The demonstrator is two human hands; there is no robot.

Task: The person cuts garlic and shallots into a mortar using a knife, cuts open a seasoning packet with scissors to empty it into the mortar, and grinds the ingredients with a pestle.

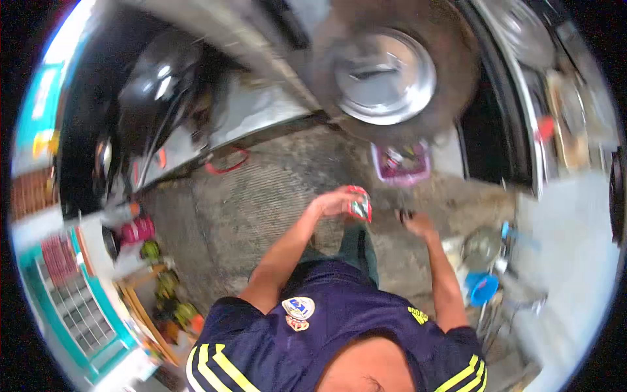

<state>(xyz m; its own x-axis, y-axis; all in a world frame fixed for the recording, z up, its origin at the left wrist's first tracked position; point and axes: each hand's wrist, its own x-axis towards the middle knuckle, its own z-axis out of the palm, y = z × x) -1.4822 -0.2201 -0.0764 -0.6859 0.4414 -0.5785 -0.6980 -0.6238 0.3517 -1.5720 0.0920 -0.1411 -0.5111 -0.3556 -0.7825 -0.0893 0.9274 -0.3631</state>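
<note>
My left hand (336, 201) is closed round a small red and green packet (360, 204) in front of my body. To the right of it, my right hand (416, 223) has its fingers curled round a small dark object (406, 214), too blurred to name. The two hands are apart, both above the grey floor. Beyond them is a pink basket (402, 163) with small items in it.
A large round pan with a shiny metal lid (385, 78) stands at the top. A dark wok (157, 78) is at the upper left. A blue container (482, 289) sits at the right, and green fruits (168, 284) lie at the lower left.
</note>
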